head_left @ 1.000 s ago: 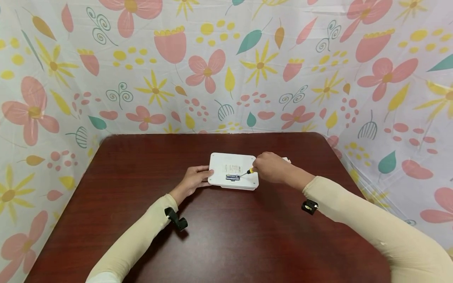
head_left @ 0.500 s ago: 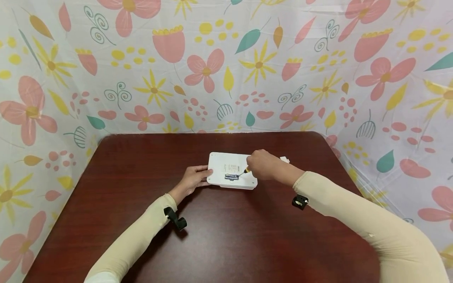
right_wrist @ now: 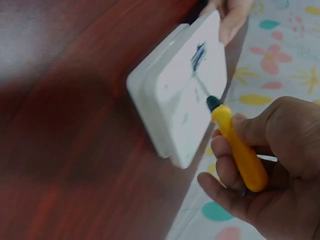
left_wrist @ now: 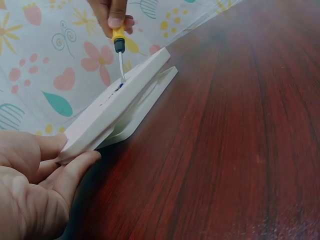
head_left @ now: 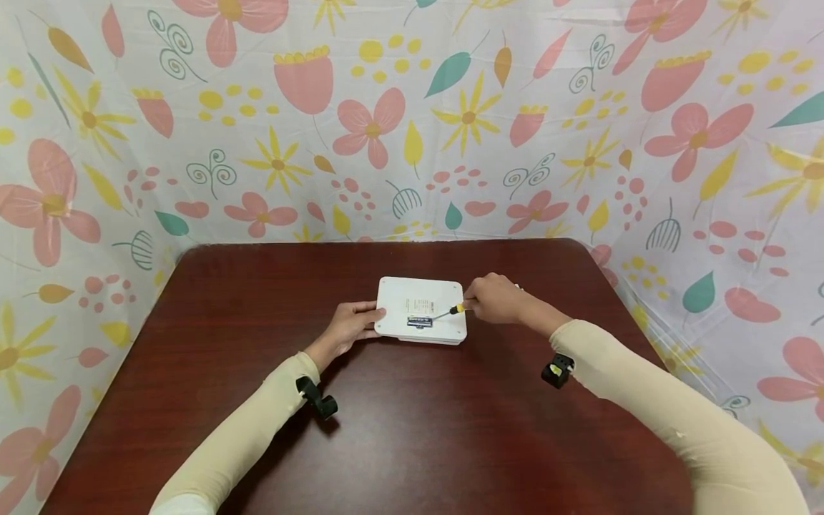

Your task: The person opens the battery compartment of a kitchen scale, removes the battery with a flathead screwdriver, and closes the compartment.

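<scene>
A flat white device (head_left: 421,293), perhaps a small scale, lies with its labelled underside up. In its open compartment sits a blue battery (head_left: 420,322). My left hand (head_left: 347,327) pinches the device's left edge, thumb on top and fingers beneath, and the left wrist view shows the device (left_wrist: 117,100) tilted. In my right hand (head_left: 498,299) is a screwdriver (right_wrist: 240,150) with a yellow and black handle, gripped between thumb and curled fingers. Its thin metal shaft reaches down to the right end of the battery compartment (right_wrist: 199,57).
A dark red-brown wooden table (head_left: 399,429) lies under both hands. Behind it hangs a white flower-printed cloth (head_left: 412,143). A small white piece (head_left: 518,287) shows just past my right hand, mostly hidden. Black camera mounts (head_left: 317,398) sit on both sleeves.
My right hand moved left over the device, then back right, baring more of the yellow handle. The screwdriver's tip stays near the battery. My left hand and the device hold still.
</scene>
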`<state>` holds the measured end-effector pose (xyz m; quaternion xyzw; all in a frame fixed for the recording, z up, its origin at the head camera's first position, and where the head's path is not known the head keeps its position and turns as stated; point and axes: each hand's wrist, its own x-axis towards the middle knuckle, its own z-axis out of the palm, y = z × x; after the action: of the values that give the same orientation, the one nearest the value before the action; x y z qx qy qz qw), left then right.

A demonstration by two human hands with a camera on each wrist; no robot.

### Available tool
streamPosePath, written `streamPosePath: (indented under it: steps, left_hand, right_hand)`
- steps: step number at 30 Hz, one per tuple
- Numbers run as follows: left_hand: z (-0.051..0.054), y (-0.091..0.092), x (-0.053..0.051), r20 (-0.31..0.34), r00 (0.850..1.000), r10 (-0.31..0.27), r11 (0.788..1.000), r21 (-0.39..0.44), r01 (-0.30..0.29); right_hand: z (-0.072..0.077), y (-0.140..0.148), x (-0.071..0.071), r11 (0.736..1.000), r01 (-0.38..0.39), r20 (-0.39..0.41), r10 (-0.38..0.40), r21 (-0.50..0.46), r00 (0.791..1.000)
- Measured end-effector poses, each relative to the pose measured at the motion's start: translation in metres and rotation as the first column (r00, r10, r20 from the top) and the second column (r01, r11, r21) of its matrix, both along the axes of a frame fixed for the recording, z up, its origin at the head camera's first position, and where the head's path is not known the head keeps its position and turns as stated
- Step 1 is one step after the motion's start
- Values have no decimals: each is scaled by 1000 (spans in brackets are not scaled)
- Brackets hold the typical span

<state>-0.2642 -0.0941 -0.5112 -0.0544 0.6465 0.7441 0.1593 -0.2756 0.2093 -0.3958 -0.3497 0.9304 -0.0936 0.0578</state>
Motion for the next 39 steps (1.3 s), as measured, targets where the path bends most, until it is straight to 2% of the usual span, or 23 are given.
streamPosePath:
  steps: [7, 14, 20, 32, 35, 39]
  left_hand:
    - [-1, 0, 0, -9, 1000, 0, 1000, 1, 0]
    - [-3, 1, 0, -3, 1000, -2, 1000, 6, 2]
    - [-3, 1, 0, -5, 1000, -1, 1000, -3, 1]
    - [-3, -2, -2, 9, 1000, -3, 1000, 9, 3]
    - [-3, -2, -2, 19, 1000, -7, 1000, 19, 7]
    - [-2, -1, -2, 13, 1000, -4, 1000, 16, 4]
  right_hand:
    - [-18, 21, 1, 998, 44, 55, -42, -46, 998]
    - [-47, 40, -1, 991, 51, 95, -40, -120, 995]
    - [-59, 45, -3, 985, 79, 122, -60, -153, 991]
    - [-62, 47, -5, 973, 76, 128, -48, -216, 991]
    - [-56, 49, -3, 972, 87, 126, -60, -219, 990]
    - [-39, 49, 0, 970, 77, 90, -58, -229, 994]
